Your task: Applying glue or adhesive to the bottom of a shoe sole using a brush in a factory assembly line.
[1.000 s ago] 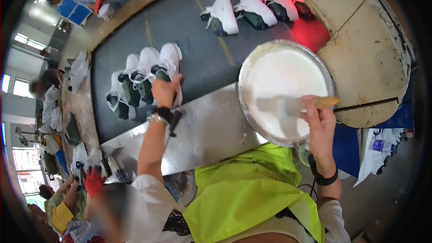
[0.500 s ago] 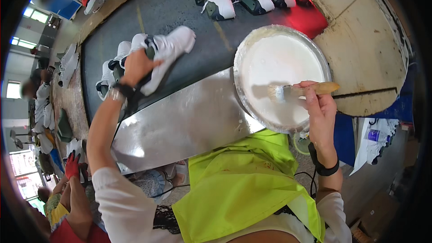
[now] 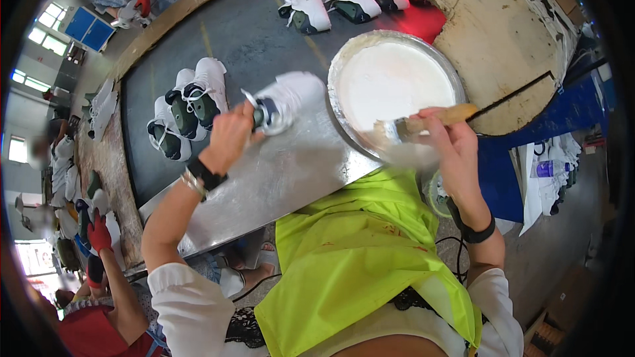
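My left hand (image 3: 231, 133) is closed on the heel end of a white and dark green sneaker upper (image 3: 288, 100), held over the metal sheet with its toe pointing up and right; motion blurs it. In my right hand (image 3: 451, 142) is a wooden-handled brush (image 3: 440, 117), gripped between thumb and fingers. Its bristles hang at the near rim of a round metal basin (image 3: 456, 79) filled with white liquid (image 3: 397, 82). Left of the held upper, several similar sneaker uppers (image 3: 206, 86) stand close together on the dark belt (image 3: 258, 46).
A shiny metal sheet (image 3: 264, 192) edges the belt on my side. More sneaker uppers (image 3: 350, 0) stand at the far side under red light. A worn beige board (image 3: 489, 33) lies right of the basin. Co-workers with red gloves (image 3: 99, 231) work at the left.
My left hand has carried the sneaker upper away from the group, rightward and nearer to me. The brush has moved from over the middle of the liquid to the basin's near rim.
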The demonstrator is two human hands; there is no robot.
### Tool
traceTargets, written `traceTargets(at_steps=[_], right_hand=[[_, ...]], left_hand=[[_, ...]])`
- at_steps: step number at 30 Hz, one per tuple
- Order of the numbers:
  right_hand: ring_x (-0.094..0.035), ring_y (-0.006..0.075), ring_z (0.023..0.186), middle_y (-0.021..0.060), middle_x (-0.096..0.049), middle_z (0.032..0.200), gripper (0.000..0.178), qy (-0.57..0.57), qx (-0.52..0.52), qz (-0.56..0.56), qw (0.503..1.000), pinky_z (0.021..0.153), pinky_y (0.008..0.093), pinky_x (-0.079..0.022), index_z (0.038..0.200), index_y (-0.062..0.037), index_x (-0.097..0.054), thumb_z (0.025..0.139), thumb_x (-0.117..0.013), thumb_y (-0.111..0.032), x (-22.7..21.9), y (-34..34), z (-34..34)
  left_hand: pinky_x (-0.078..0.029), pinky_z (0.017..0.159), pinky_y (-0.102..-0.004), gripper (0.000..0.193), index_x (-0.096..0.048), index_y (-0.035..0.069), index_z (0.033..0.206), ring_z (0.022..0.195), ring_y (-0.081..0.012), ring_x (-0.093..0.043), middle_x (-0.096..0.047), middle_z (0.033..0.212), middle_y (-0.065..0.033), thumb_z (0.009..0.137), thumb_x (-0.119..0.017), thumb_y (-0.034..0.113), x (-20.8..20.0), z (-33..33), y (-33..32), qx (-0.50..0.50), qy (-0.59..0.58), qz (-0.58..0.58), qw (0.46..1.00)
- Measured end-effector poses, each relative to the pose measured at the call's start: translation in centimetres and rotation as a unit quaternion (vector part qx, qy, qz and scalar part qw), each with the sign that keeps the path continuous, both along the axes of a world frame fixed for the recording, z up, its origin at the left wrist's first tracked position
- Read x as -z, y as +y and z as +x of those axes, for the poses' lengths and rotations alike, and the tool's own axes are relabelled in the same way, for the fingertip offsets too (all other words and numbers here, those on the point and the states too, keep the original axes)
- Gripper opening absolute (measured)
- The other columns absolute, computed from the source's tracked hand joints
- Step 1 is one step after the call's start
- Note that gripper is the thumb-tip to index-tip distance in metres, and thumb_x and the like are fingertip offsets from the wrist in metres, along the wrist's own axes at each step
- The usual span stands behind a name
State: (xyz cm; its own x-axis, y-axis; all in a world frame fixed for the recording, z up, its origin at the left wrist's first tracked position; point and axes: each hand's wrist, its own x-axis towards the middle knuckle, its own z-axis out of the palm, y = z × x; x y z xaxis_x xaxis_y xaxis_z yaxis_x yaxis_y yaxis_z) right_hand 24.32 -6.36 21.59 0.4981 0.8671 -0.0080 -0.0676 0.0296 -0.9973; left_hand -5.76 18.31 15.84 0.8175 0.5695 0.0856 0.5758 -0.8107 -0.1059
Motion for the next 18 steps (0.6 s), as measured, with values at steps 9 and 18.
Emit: traceTargets(at_steps=[9,18], right_hand=[[-0.066,0.0254,0.076,0.0164,-0.067,0.086,0.021,-0.234,0.082,-0.067,0.966,0.067,0.0345,-0.051,0.1,0.002,-0.061,0.088,-0.059,-0.015,8.7,8.5,3.9],[-0.063,0.039,0.072,0.0236,-0.064,0.079,0.023,-0.417,0.066,-0.161,0.892,0.065,0.0433,-0.048,0.084,0.0032,-0.061,0.087,-0.058,-0.02,9.1,9.8,4.4]], left_hand=[[-0.048,0.06,-0.0293,0.05,-0.062,-0.008,0.087,0.064,-0.0176,-0.062,-0.066,0.073,-0.0115,0.072,-0.075,0.038,-3.7,-1.9,0.8,-0.319,-0.366,-0.304,0.819],[-0.042,0.101,-0.0402,0.075,-0.024,0.006,0.145,0.121,-0.0283,-0.049,-0.042,0.14,-0.0156,0.094,-0.032,0.06,5.8,-0.7,-15.0,-0.272,-0.553,-0.675,0.406]])
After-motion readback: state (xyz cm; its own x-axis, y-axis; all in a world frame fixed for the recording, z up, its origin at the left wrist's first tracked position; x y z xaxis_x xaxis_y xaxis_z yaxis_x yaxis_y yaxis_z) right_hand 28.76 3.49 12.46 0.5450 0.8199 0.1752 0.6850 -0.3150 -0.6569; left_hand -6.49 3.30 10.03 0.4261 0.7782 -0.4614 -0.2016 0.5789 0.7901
